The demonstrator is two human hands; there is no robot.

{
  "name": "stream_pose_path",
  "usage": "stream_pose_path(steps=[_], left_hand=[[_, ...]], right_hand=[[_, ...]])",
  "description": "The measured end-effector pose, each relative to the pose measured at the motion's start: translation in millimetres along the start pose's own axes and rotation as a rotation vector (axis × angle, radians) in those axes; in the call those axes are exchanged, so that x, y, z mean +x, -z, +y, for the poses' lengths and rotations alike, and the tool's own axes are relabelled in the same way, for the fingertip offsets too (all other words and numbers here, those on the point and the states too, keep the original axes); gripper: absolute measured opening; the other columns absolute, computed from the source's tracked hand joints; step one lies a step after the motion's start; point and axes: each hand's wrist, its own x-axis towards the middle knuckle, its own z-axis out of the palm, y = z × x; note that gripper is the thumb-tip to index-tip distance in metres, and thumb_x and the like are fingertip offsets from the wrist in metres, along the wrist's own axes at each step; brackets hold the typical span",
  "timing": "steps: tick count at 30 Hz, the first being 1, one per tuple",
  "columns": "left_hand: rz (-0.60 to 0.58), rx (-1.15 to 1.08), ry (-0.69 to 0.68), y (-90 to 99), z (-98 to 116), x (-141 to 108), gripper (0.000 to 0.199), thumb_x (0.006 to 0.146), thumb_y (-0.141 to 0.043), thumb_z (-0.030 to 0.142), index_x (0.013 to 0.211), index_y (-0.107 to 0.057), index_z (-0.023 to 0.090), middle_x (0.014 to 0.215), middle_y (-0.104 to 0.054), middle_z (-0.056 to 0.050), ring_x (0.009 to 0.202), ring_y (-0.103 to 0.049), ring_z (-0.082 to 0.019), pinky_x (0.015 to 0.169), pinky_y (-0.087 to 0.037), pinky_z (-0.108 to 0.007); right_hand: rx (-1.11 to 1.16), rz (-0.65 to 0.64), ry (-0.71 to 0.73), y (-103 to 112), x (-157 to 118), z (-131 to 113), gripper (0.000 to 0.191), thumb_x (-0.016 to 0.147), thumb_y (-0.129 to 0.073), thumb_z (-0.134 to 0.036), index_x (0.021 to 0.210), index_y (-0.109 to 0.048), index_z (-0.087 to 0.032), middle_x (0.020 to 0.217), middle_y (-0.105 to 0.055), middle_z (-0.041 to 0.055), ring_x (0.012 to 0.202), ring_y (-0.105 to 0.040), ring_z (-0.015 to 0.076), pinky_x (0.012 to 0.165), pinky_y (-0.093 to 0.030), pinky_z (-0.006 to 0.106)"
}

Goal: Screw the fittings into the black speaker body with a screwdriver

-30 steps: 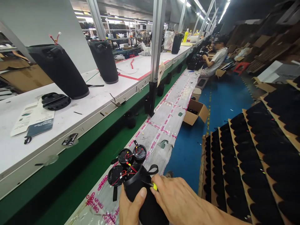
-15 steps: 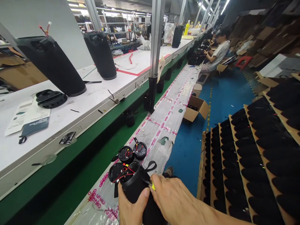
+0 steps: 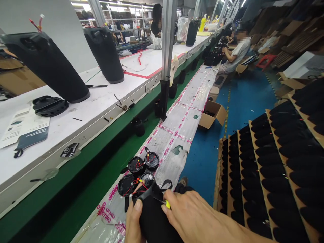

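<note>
A black fabric-covered cylinder speaker housing lies low at the bottom centre, tilted, its open end facing away with red wires showing inside. My left hand grips its left side, thumb up near the rim. My right hand rests on its right side and pinches a small yellow-tipped piece against the rim. A black strap loop hangs off the housing. Just beyond sit round black speaker drivers with red wires on the taped bench strip.
A white raised bench to the left carries two tall black speaker bodies, a black end cap and leaflets. Cardboard trays of black housings fill the right. An open carton sits on the blue floor. People sit far off.
The housing has dropped lower and tipped flatter in my hands, so less of its open end shows. My left thumb has shifted up toward the rim. The view has tilted slightly down.
</note>
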Motion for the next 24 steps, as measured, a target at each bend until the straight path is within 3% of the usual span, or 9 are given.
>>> stream_pose_path(steps=[4,8,17,24], left_hand=[[-0.006,-0.035,0.083,0.0,-2.3,-9.2,0.076,0.063,-0.081,0.066,0.123,-0.068,0.020,0.113,-0.077,-0.014,0.127,-0.061,-0.046,0.108,-0.051,-0.053],[-0.028,-0.083,0.044,-6.1,2.7,-15.9,0.084,0.067,-0.079,0.064,0.139,-0.058,0.025,0.119,-0.076,-0.012,0.125,-0.063,-0.042,0.104,-0.054,-0.051],[-0.065,0.197,-0.117,-5.0,10.4,-10.2,0.092,0.056,-0.081,0.069,0.133,-0.060,0.022,0.118,-0.074,-0.014,0.117,-0.064,-0.047,0.104,-0.049,-0.056],[-0.049,0.213,-0.133,2.0,14.4,-13.2,0.087,0.057,-0.085,0.064,0.130,-0.064,0.022,0.114,-0.076,-0.013,0.115,-0.066,-0.047,0.105,-0.050,-0.057]], right_hand=[[0.004,-0.053,0.012,-8.7,-7.6,-0.6,0.005,0.101,-0.051,-0.023,0.105,-0.048,-0.023,0.071,-0.063,-0.0031,0.053,-0.058,0.0205,0.054,-0.032,0.038],[-0.097,0.105,0.003,-14.1,-10.1,-1.3,0.011,0.106,-0.041,-0.026,0.105,-0.051,-0.021,0.069,-0.062,-0.0006,0.055,-0.058,0.0222,0.057,-0.036,0.039],[-0.156,0.114,0.105,3.3,-15.2,5.4,0.034,0.107,-0.026,-0.015,0.115,-0.059,-0.015,0.074,-0.068,0.0039,0.062,-0.065,0.0225,0.058,-0.044,0.038],[-0.143,0.109,0.162,-4.5,-17.0,4.7,0.034,0.108,-0.025,-0.016,0.119,-0.058,-0.012,0.077,-0.068,0.0044,0.065,-0.067,0.0219,0.062,-0.046,0.037]])
